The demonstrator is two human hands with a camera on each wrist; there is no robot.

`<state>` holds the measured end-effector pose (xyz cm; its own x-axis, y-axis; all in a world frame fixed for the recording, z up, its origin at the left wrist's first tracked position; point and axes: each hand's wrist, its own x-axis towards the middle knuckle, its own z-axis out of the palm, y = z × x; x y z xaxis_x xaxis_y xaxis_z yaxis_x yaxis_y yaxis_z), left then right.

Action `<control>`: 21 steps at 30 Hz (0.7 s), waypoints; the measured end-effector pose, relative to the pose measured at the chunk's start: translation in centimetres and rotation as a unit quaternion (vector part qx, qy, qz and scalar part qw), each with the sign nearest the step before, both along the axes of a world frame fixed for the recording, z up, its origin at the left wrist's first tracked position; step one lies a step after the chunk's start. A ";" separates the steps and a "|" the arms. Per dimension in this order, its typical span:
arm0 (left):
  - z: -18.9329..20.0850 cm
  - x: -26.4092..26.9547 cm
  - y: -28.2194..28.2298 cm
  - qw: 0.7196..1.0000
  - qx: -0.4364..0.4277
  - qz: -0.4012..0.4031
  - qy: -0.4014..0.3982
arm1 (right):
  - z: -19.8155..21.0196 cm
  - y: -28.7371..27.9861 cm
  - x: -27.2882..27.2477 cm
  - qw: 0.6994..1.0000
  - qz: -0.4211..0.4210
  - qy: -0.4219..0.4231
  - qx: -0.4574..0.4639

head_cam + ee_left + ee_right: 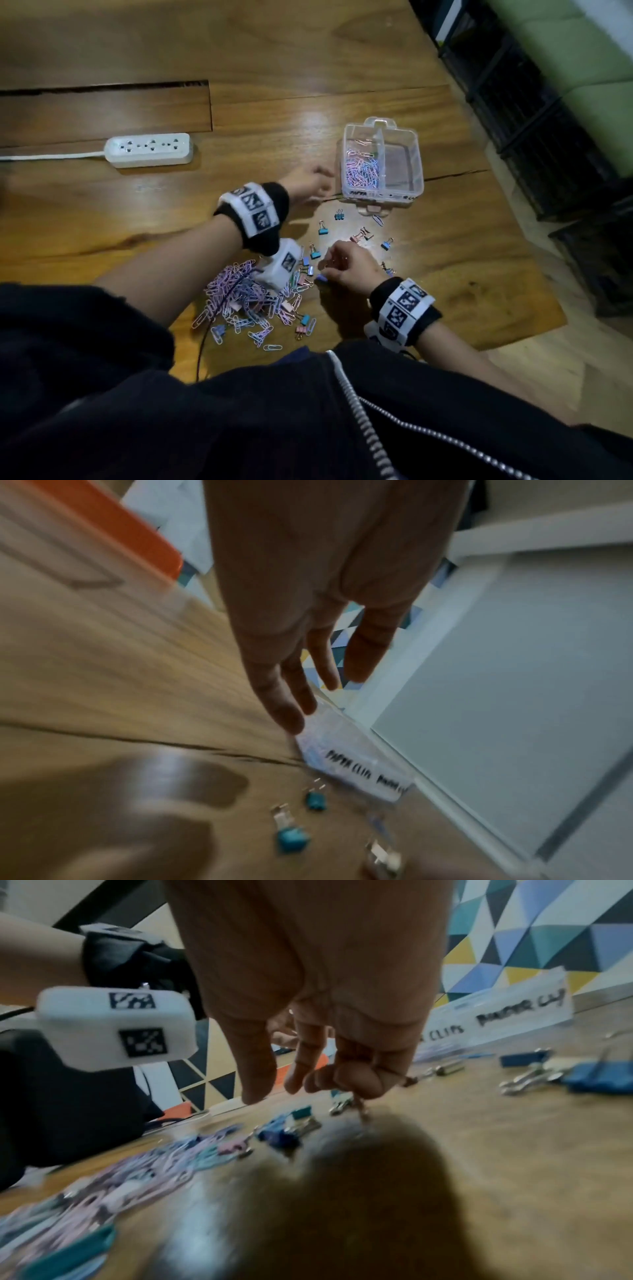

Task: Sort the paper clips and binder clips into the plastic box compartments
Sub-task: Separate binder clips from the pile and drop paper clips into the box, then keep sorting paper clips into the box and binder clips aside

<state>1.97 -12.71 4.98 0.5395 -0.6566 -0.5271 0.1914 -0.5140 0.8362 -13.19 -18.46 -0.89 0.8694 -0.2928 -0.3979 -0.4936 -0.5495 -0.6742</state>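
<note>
The clear plastic box [382, 202] stands at the back right of the wooden table. Its left compartment holds pink and blue paper clips [363, 168]; the right compartment looks bare. My left hand [308, 186] hovers by the box's front left corner [352, 761] with straight fingers [291, 718] and nothing in it. My right hand [337, 267] is low over scattered binder clips [323, 229], its fingers [356, 1080] curled, with a small metal-handled binder clip [361, 1111] hanging under them, blurred. The big paper clip pile [239, 294] lies at the front left.
A white power strip [149, 150] with its cord lies at the back left. Dark crates [548, 120] stand past the table's right edge. More blue binder clips [596, 1074] lie between my right hand and the box. A dark cable [205, 335] runs through the pile.
</note>
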 end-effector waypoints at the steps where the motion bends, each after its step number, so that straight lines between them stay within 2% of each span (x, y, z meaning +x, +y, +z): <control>1: -0.5 -0.3 1.5 0.998 0.030 -0.028 -0.048 | -0.1 0.7 0.0 1.000 0.017 0.001 -0.013; 4: -1.8 -2.2 6.0 0.967 0.125 -0.160 -0.152 | -0.8 1.9 0.0 0.996 0.074 0.026 -0.053; 6: -2.7 -3.8 8.3 0.934 0.183 -0.244 -0.185 | -0.9 1.7 -0.1 0.995 0.071 0.024 -0.061; 8: -3.3 -4.7 9.6 0.903 0.220 -0.290 -0.228 | -0.8 1.1 -0.3 0.997 0.050 0.016 -0.060; 11: -4.1 -5.2 9.8 0.874 0.232 -0.308 -0.295 | -0.6 -0.1 -0.5 0.998 -0.006 0.016 -0.065; 13: -4.4 -5.8 9.4 0.862 0.244 -0.309 -0.321 | -0.5 -1.2 -0.3 0.993 -0.075 -0.017 -0.085; 15: -4.8 -6.7 8.9 0.845 0.265 -0.317 -0.339 | -0.5 -3.0 0.5 0.977 -0.163 -0.062 -0.126; 17: -5.1 -7.4 8.3 0.837 0.272 -0.315 -0.354 | -0.6 -5.2 1.4 0.961 -0.221 -0.057 -0.154; 19: -5.2 -7.8 7.9 0.844 0.258 -0.309 -0.355 | -0.8 -6.7 2.2 0.962 -0.222 -0.020 -0.157; 21: -5.2 -7.9 7.6 0.852 0.239 -0.308 -0.350 | -0.8 -7.2 2.6 0.969 -0.183 0.012 -0.165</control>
